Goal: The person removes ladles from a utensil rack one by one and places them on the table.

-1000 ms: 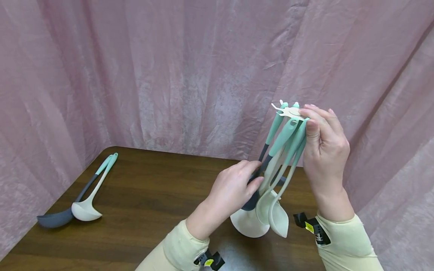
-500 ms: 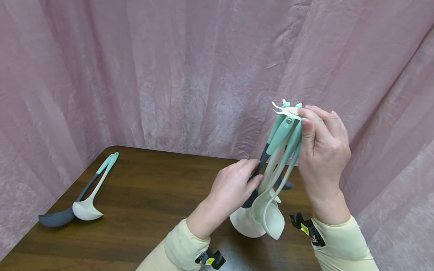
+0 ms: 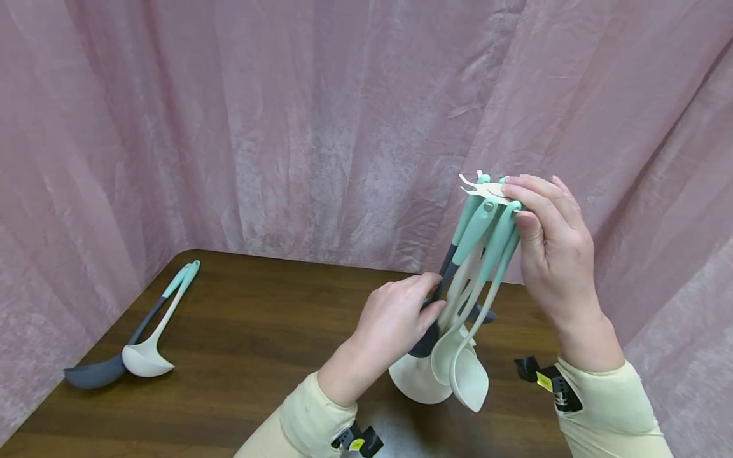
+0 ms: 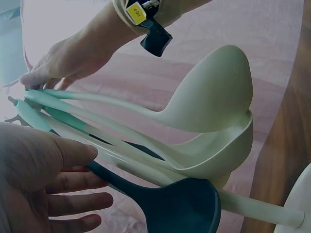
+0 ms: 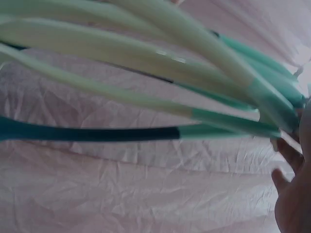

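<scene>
A white utensil stand stands right of centre, its hooked top above a round base. Several utensils with mint handles hang from it. My right hand is at the hooked top, thumb and fingers at the handle end of the foremost cream ladle; the exact contact is partly hidden. Lower down, my left hand holds the shaft of a dark grey ladle between thumb and fingers, as the left wrist view shows. Behind the foremost ladle hangs a second cream utensil.
Toward the table's left edge lie a dark grey ladle and a cream ladle, side by side and overlapping. The brown wooden table ends at the back before a pink curtain.
My right hand shifted slightly left and then back right, and the cream ladles swung along with it. The left hand has stayed nearly still at the dark ladle.
</scene>
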Tool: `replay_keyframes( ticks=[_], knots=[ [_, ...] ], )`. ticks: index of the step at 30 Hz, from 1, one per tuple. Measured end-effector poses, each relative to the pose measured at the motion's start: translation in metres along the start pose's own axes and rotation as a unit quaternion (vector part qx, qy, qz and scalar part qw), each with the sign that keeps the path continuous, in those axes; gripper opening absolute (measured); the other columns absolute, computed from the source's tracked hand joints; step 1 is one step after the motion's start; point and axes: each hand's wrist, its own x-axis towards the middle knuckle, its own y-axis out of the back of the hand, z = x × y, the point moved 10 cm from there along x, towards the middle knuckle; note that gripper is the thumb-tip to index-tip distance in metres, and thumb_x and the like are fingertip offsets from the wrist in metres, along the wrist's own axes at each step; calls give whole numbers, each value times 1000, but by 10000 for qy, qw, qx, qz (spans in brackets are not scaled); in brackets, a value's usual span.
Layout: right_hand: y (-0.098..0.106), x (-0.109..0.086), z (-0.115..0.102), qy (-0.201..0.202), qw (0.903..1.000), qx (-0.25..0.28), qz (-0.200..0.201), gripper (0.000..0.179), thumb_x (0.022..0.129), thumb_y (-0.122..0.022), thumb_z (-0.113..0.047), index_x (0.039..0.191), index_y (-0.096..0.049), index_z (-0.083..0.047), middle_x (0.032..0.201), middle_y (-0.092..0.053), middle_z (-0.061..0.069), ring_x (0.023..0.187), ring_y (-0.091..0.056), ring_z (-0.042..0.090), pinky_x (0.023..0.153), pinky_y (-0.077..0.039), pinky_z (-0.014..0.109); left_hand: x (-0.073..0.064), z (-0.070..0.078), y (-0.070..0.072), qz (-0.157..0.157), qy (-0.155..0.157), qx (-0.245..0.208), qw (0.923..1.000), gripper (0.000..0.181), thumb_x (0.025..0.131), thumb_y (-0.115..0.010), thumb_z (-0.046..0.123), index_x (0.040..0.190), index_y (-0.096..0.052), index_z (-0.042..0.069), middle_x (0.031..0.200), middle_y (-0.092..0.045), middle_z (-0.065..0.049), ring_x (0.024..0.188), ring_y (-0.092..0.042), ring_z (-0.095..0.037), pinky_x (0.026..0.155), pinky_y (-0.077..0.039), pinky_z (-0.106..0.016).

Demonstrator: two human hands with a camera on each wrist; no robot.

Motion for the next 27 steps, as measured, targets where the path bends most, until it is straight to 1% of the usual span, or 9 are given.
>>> replay_keyframes(
  ticks=[3,5,9,14,18,23,27],
  knots=[
    [-1,-1,2,59,9997,175,-128,65,111,-51,-54,128,-76,4,131,-74,22,130,-66,40,127,-34,53,0,0,-2,-86,42,-5,10000,30,101,-85,26,127,-75,13,109,-80,3,90,-78,-20,72,-60,-39],
    [-2,-1,3,65,9997,219,-116,64,111,-51,-53,128,-77,3,131,-74,21,131,-66,38,126,-35,53,1,-1,-4,-146,73,-31,9999,30,102,-84,27,127,-75,14,108,-80,4,90,-78,-20,72,-60,-39],
    [-3,-2,6,-20,9995,319,88,63,110,-55,-54,125,-80,2,127,-76,20,130,-68,34,125,-37,53,1,-1,-4,-168,86,-36,9998,29,102,-84,27,126,-75,14,107,-80,3,89,-78,-20,72,-60,-40],
    [-4,-4,9,-155,9987,309,367,63,108,-57,-57,124,-82,-1,125,-78,18,127,-70,30,125,-38,52,1,0,-3,-62,13,44,10000,28,100,-86,26,123,-75,13,103,-79,3,86,-77,-20,71,-60,-39],
    [-4,-5,10,-209,9980,302,506,63,108,-58,-57,123,-82,-2,124,-78,18,125,-71,30,124,-39,52,1,0,-1,0,-34,90,10000,27,99,-87,25,121,-76,13,102,-80,3,84,-77,-20,69,-60,-38],
    [-4,-5,10,-248,9976,286,574,62,108,-59,-57,121,-83,-1,123,-78,18,125,-71,31,124,-38,52,1,-1,2,50,-73,92,9999,24,98,-88,26,116,-77,14,100,-80,4,81,-76,-19,68,-59,-39],
    [-4,-5,11,-278,9975,241,606,62,108,-59,-57,121,-83,-1,123,-79,17,125,-70,36,124,-39,52,1,-2,5,98,-78,86,9999,21,97,-89,25,111,-77,16,97,-78,6,77,-75,-17,65,-57,-37]
  ],
)
